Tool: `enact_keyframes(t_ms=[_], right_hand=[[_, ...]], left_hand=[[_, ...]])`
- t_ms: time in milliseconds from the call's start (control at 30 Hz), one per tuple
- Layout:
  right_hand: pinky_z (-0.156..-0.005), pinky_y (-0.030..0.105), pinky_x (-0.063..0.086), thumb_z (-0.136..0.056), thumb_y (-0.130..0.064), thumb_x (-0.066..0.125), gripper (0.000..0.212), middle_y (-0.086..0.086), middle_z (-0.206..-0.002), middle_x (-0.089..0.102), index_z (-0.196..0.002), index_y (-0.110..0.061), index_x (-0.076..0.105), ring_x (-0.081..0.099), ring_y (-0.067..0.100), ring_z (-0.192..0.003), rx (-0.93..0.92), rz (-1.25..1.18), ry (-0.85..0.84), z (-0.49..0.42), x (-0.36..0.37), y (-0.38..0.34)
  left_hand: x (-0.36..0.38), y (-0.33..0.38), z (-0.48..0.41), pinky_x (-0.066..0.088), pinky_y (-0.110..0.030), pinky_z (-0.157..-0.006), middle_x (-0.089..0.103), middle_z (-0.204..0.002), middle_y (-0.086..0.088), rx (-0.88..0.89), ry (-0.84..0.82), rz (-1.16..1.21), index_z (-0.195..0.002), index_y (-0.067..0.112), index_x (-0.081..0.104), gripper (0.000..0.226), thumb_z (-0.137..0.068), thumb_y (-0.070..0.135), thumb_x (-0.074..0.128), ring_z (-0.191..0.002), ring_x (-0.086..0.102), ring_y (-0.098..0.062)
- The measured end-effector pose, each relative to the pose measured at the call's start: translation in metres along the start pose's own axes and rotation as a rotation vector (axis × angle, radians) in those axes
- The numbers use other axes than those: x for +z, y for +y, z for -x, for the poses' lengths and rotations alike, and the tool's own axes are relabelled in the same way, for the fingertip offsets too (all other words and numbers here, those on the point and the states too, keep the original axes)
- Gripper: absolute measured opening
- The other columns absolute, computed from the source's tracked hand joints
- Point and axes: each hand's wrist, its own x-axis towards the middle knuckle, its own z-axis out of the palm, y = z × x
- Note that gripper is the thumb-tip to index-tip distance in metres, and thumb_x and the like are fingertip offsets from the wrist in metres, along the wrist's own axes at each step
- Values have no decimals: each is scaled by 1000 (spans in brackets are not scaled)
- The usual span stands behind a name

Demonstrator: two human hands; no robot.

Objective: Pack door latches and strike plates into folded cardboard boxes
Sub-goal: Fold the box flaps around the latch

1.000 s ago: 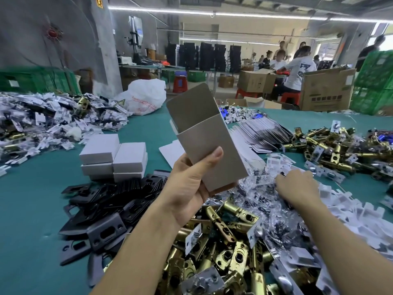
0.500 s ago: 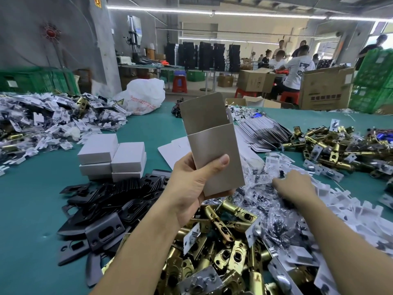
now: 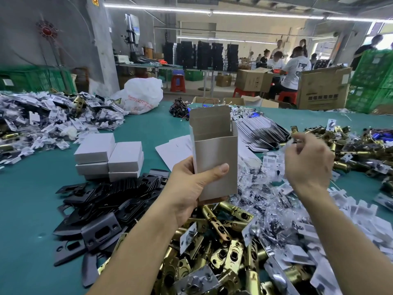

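1. One view only, the head camera. A green desk (image 3: pixel 27 199) carries the stock in loose heaps.
2. Held container: the left hand (image 3: pixel 189 188) grips a grey cardboard box (image 3: pixel 214 165) upright, with the thumb across its front face and the fingers behind. The top flap stands open. As far as the mouth can be seen into, it shows bare inner walls.
3. Other containers: a stack of closed white boxes (image 3: pixel 108 156) sits on the desk left of the held box, well apart from it. Flat box blanks (image 3: pixel 259 130) lie fanned out beyond it.
4. The right hand (image 3: pixel 308 165) is raised to the right of the cardboard box, apart from it, above a heap of clear packets (image 3: pixel 261 188). Its fingertips pinch one small clear packet (image 3: pixel 286 145), which is blurred, so its contents cannot be told.
5. Task stock: brass door latches (image 3: pixel 223 252) are heaped beneath both forearms, just below the held box. A second latch heap (image 3: pixel 350 150) lies at far right. Black strike plates (image 3: pixel 102 207) are piled left of the left forearm. All three heaps are apart from both hands.
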Motion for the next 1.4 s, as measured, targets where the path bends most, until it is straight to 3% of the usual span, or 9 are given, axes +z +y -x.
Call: enact_keyframes(t_ms=[67, 200, 500, 767, 900, 1100, 1167, 1300, 1400], right_hand=[[-86, 16, 43, -94, -14, 61, 32, 5, -97, 70, -125, -8, 63, 61, 18, -85, -109, -221, 118, -2, -18, -31], [-75, 23, 59, -90, -14, 68, 29, -9, -93, 68, -118, -13, 66, 68, 5, -82, -357, -627, 80, 8, -49, -86], [-75, 37, 52, -87, -4, 67, 17, 10, -90, 72, -100, -8, 77, 67, 24, -83, -628, -266, -33, 30, -39, -102], [-80, 40, 44, -90, -16, 59, 19, 8, -88, 69, -98, -14, 76, 57, 28, -90, -547, -29, -93, 35, -35, -107], [-78, 35, 38, -92, -24, 55, 22, 3, -91, 50, -95, -18, 76, 46, 26, -93, -485, 42, -177, 37, -34, -103], [-83, 37, 36, -91, -42, 32, 40, -1, -106, 42, -92, -22, 66, 41, 24, -99, -432, 37, -469, 39, -34, -94], [-79, 35, 40, -91, -34, 46, 24, -5, -110, 43, -110, -30, 61, 52, 19, -98, -432, -75, -465, 42, -32, -86], [-69, 23, 51, -88, -24, 67, 63, -7, -111, 56, -134, -50, 33, 69, 6, -79, -186, -518, -600, 53, -30, -68], [-58, 33, 59, -90, -25, 68, 43, 11, -103, 70, -129, -33, 50, 74, 18, -77, 106, -754, -904, 57, -29, -58]], left_hand=[[0, 0, 0, 62, -52, -66, 78, -98, -8, -8, 16, -16, -102, 14, 71, 54, -51, 22, 87, -85, 76, -28], [-1, -1, 0, 62, -47, -61, 78, -95, -6, -16, 13, -31, -102, 13, 70, 52, -53, 18, 86, -81, 76, -27], [3, -5, 1, 61, -41, -59, 78, -95, -5, 34, 20, -98, -102, 13, 71, 51, -55, 22, 87, -83, 76, -29], [6, -6, 2, 62, -38, -57, 78, -86, 0, 117, 87, -165, -95, 17, 72, 39, -59, 23, 85, -73, 75, -22], [5, -6, 1, 58, -33, -55, 77, -85, -2, 148, 112, -166, -91, 19, 74, 21, -75, 10, 84, -70, 73, -20], [6, -4, 2, 61, -36, -55, 77, -80, -1, 162, 104, -149, -91, 19, 73, 20, -76, 9, 82, -65, 72, -17], [6, -2, 3, 62, -37, -56, 77, -83, -2, 158, 112, -149, -92, 19, 73, 23, -74, 10, 84, -70, 74, -19], [7, -1, 4, 63, -46, -63, 78, -90, -4, 134, 94, -168, -95, 19, 72, 32, -66, 18, 86, -83, 75, -28], [7, -2, 6, 63, -43, -76, 77, -97, -6, 126, 28, -274, -105, 17, 71, 43, -67, 13, 90, -94, 74, -29]])
